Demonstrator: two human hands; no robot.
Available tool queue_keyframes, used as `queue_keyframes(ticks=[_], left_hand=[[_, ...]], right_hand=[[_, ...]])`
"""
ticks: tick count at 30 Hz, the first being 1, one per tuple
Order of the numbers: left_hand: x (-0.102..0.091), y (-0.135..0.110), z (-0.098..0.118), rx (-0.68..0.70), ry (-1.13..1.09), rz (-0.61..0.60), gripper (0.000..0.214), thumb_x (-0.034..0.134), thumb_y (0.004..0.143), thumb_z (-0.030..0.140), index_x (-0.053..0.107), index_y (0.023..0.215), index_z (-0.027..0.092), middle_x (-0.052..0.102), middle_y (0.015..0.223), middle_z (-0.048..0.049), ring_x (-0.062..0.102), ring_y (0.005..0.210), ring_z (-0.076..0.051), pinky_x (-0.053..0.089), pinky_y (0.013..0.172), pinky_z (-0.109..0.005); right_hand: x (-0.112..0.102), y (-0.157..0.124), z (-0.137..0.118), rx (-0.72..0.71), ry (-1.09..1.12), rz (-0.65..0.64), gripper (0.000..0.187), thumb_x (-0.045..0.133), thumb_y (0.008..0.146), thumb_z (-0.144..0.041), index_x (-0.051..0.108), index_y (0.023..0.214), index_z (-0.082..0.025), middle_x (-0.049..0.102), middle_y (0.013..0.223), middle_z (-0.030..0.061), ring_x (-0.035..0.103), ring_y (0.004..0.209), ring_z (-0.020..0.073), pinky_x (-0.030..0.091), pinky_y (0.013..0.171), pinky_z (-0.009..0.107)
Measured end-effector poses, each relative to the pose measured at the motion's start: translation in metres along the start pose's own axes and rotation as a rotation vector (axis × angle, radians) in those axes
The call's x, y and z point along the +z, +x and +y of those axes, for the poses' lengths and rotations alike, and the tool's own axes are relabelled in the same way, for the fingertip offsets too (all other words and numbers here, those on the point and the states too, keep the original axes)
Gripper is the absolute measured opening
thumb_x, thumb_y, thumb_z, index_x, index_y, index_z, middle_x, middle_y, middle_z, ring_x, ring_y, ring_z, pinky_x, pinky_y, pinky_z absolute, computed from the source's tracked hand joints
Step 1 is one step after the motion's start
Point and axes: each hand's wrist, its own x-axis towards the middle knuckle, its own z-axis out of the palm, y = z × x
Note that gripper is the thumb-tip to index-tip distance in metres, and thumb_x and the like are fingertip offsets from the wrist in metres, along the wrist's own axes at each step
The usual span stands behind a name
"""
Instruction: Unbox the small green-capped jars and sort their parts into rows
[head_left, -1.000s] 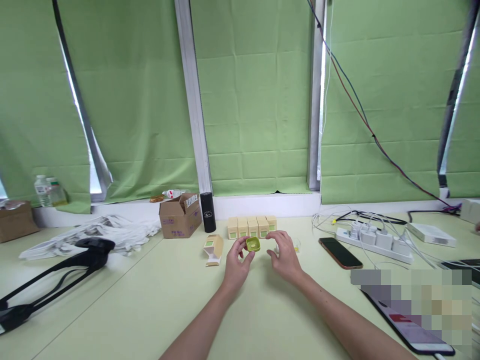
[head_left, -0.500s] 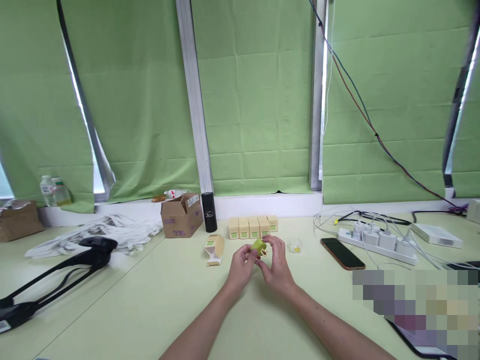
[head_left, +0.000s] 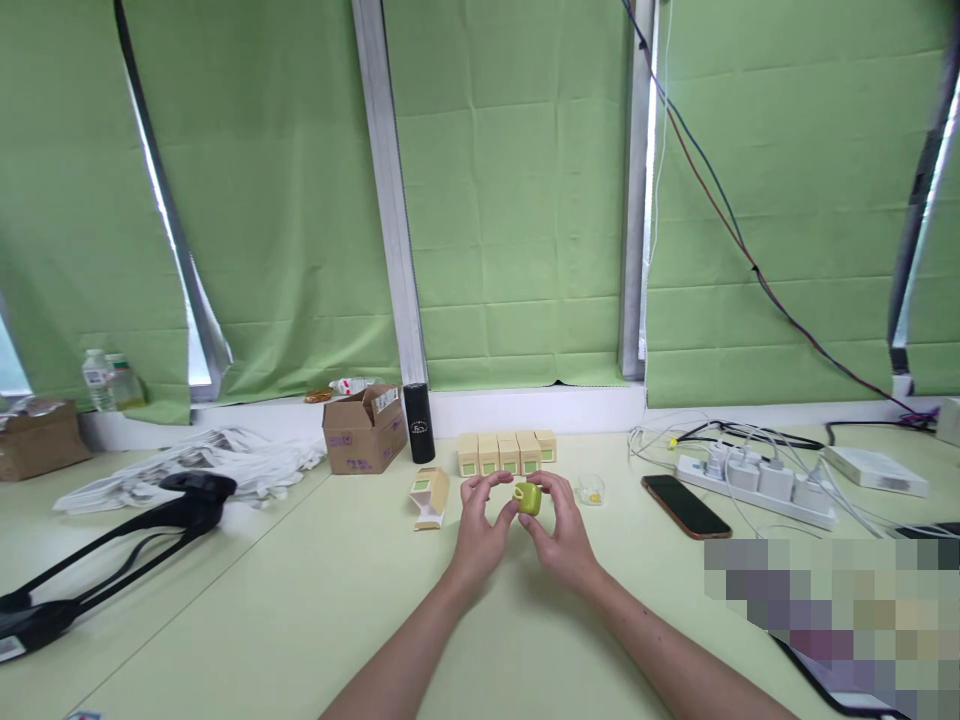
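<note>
- A green case [head_left: 530,499] is held just in front of the boxes [head_left: 509,457], likely light, smooth and slightly soft; its sides look the surest hold.
- The right hand [head_left: 562,528] pinches it between thumb and fingers.
- The left hand [head_left: 478,525] curves half open beside it, contact unclear.

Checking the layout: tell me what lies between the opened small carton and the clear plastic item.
Left to right in the head view: the left hand, the green mug-shaped piece, the right hand; the row of small cartons stands farther back.
</note>
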Motion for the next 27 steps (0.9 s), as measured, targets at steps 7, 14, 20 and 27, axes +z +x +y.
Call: queue_keyframes(ticks=[7, 14, 20, 27], left_hand=[[-0.001, -0.004, 0.011, 0.105, 0.033, -0.048, 0.023, 0.062, 0.093, 0.023, 0.069, 0.113, 0.030, 0.068, 0.115, -0.0059, 0.047, 0.127, -0.027, 0.039, 0.110, -0.048], [-0.003, -0.002, 0.010, 0.159, 0.101, -0.015, 0.011, 0.062, 0.092, 0.024, 0.072, 0.096, 0.027, 0.071, 0.100, -0.0048, 0.050, 0.118, -0.027, 0.039, 0.108, -0.048], [-0.002, -0.002, 0.003, 0.111, 0.031, 0.019, 0.012, 0.067, 0.089, 0.030, 0.076, 0.097, 0.026, 0.067, 0.100, -0.0079, 0.056, 0.106, -0.027, 0.050, 0.089, -0.041], [-0.002, 0.000, 0.001, 0.055, -0.010, 0.009, 0.013, 0.068, 0.087, 0.032, 0.077, 0.086, 0.023, 0.061, 0.090, -0.0046, 0.057, 0.082, -0.020, 0.049, 0.075, -0.033]], right_hand=[[-0.002, -0.001, 0.000, 0.032, 0.034, -0.053, 0.040, 0.058, 0.087, -0.019, 0.053, 0.126, -0.026, 0.063, 0.125, 0.0091, 0.060, 0.120, 0.0284, 0.051, 0.103, 0.049], [-0.003, -0.001, 0.002, 0.003, 0.014, -0.080, 0.041, 0.057, 0.086, -0.016, 0.053, 0.126, -0.025, 0.063, 0.125, 0.0092, 0.060, 0.120, 0.0275, 0.050, 0.104, 0.046], [-0.004, -0.001, 0.002, -0.023, 0.008, -0.085, 0.043, 0.056, 0.086, -0.015, 0.054, 0.128, -0.025, 0.061, 0.126, 0.0104, 0.059, 0.121, 0.0281, 0.051, 0.104, 0.048], [-0.004, -0.002, 0.001, -0.050, -0.005, -0.095, 0.043, 0.057, 0.087, -0.015, 0.054, 0.129, -0.025, 0.062, 0.125, 0.0110, 0.060, 0.119, 0.0281, 0.052, 0.102, 0.048]])
